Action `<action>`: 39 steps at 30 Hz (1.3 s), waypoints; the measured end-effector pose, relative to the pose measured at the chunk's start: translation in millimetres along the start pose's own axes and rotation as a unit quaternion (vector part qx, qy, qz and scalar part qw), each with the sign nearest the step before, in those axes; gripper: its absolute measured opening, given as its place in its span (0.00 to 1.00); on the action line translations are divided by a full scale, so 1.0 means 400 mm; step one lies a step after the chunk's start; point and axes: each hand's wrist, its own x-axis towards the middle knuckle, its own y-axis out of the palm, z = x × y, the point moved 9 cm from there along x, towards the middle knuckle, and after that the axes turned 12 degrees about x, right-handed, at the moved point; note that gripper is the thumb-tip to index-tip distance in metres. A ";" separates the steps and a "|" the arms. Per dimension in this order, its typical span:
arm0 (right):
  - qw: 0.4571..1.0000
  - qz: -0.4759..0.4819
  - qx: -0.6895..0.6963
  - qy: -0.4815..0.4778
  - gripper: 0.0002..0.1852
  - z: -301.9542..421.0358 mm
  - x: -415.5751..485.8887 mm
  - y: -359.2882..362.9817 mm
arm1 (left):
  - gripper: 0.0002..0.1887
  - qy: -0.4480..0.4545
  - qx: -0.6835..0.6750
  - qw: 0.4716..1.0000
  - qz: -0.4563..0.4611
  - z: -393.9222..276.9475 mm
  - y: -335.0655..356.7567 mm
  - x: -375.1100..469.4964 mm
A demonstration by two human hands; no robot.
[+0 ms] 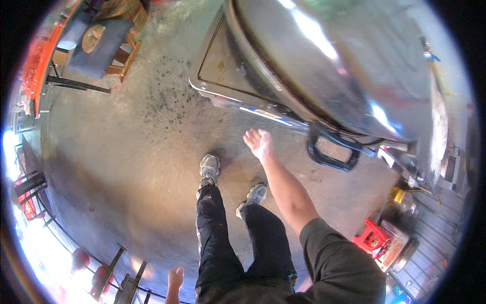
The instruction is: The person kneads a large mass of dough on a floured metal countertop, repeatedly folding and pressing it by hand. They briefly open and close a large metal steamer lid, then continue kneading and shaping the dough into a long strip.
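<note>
My right hand [259,143] reaches forward over the floor with its fingers apart and holds nothing. It is nearest to a large round metal vessel [296,72] with a shiny surface and a black loop handle [334,152]. The hand does not touch the handle. Under the vessel, a flat metal appliance top [231,72] with rounded corners shows, with a coloured strip on its front edge. Low in the picture, my left hand [175,279] hangs beside my leg, away from any object. Its fingers look partly curled, and blur hides the detail.
A wooden seat with a dark cushion [100,49] stands at the upper left beside an orange-edged table [51,57]. To the right, a plastic bottle [403,200] and a red plastic item [372,237] sit by a wire rack [425,247]. Dark metal-framed furniture [125,277] lines the lower left.
</note>
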 end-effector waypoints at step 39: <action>0.590 -0.195 -0.689 -0.372 0.27 0.295 -0.921 -0.915 | 0.28 0.676 0.069 0.687 -0.259 -1.134 -0.221 -0.801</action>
